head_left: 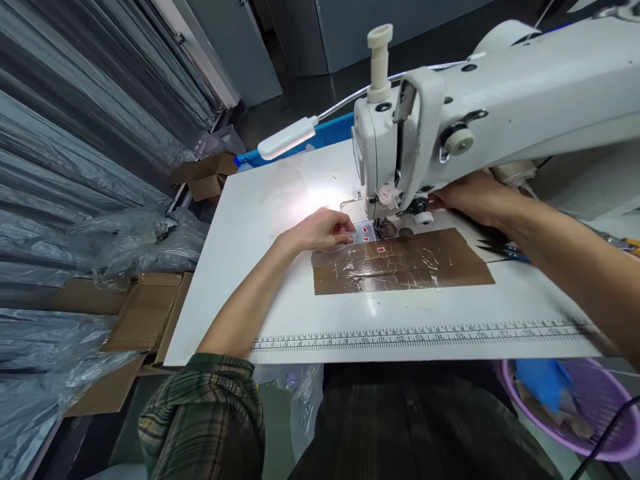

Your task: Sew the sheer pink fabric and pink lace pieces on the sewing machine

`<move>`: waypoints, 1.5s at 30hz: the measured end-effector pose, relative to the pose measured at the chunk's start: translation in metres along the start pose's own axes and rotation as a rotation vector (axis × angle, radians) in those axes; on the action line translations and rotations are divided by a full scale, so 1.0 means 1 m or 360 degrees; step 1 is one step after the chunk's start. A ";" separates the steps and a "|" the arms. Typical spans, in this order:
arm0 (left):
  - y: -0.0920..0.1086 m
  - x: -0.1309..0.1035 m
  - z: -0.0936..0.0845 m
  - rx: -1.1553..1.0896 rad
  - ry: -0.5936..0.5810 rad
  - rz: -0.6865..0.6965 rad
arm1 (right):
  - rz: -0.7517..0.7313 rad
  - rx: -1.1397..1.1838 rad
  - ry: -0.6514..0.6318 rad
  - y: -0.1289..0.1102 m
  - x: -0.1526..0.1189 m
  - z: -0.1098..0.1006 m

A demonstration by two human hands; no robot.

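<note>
Plaid sleeve nearest me, then the left hand, pinching a clear, red-marked sheet beside the needle: apparently positioning for stitching, which calls for steady flat guiding. Right hand: fingertips hidden, grip untellable.

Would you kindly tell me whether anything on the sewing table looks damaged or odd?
The brown sheet in front of the sewing machine looks worn: pale, ragged streaks break up its glossy surface.
</note>
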State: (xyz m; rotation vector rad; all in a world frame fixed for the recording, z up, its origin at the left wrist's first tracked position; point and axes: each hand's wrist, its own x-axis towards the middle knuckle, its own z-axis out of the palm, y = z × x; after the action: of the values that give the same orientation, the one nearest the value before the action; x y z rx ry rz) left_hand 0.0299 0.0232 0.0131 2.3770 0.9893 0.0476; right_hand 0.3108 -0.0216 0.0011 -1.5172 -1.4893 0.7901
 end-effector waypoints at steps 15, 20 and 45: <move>0.014 -0.015 0.020 -0.0736 0.0119 -0.0250 | -0.0433 -0.1613 0.0042 0.073 -0.113 -0.062; 0.017 -0.017 0.022 -0.0940 0.0147 -0.0304 | -0.0598 -0.1629 0.0115 0.079 -0.116 -0.062; 0.024 -0.021 0.045 -0.1144 0.0516 -0.0422 | -0.0178 -0.0191 -0.0338 -0.010 -0.102 0.047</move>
State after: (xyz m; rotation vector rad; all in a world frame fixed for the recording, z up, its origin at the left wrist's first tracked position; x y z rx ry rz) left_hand 0.0411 -0.0261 -0.0090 1.5964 1.1787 0.5986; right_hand 0.2551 -0.1170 -0.0232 -1.4576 -1.7903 0.8282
